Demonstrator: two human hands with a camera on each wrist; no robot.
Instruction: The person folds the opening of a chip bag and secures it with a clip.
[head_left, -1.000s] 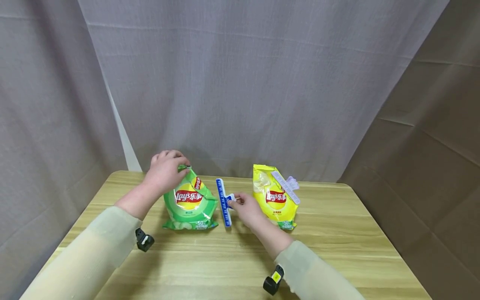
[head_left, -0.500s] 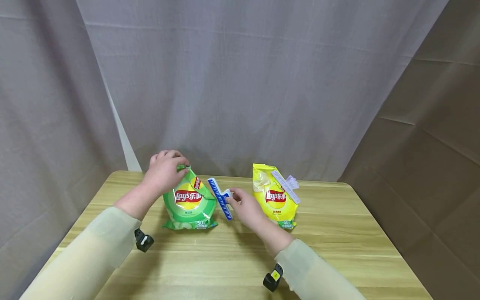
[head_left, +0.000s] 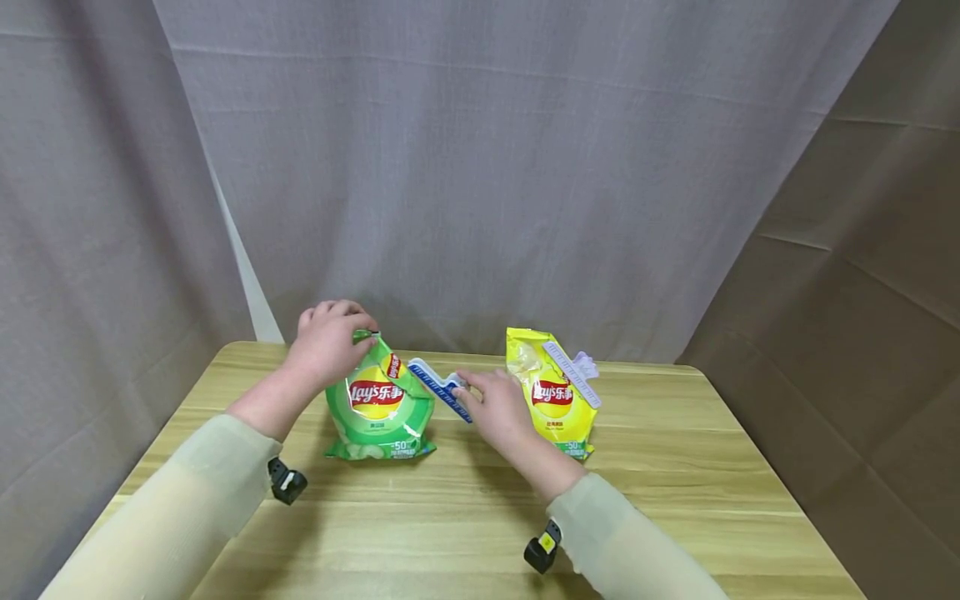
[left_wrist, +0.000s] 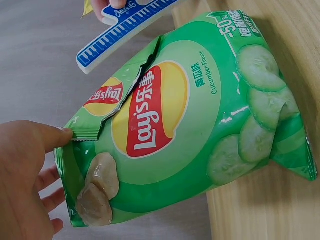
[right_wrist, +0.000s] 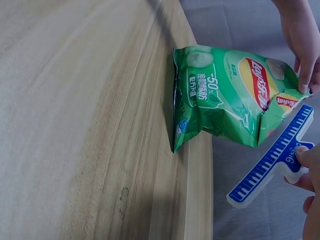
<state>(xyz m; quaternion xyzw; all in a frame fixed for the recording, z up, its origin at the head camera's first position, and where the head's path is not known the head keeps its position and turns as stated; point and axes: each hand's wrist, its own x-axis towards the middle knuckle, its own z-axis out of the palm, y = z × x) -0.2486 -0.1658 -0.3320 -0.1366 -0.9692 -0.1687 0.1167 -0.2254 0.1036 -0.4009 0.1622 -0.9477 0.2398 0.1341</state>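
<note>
Clip [head_left: 440, 388], blue and white with ruler-like marks, is pinched at its white handle by the right hand [head_left: 495, 410], whose fingers curl round that handle; it hangs above the table [head_left: 450, 517], lifted off the wood, just beside the torn top corner of the green bag [head_left: 378, 408]; in the head view its long axis runs on a slant, the far end pointing up and left toward the green bag's open top, the near end pointing down and right toward the right hand's knuckles; the left wrist view shows the clip [left_wrist: 122, 30] just above the bag's torn flap, apart from it; the left hand [head_left: 327, 342] pinches the top edge of the green bag [left_wrist: 170, 130] between thumb and fingers and holds it upright near the table's far edge, left of the middle; the right wrist view shows the bag [right_wrist: 230, 97] standing on its base at that edge, with the clip [right_wrist: 272, 160] just beside its top; a yellow bag [head_left: 551, 400] stands to the right of the right hand, near the far edge, with a pale lilac clip [head_left: 573, 373] across its top.
</note>
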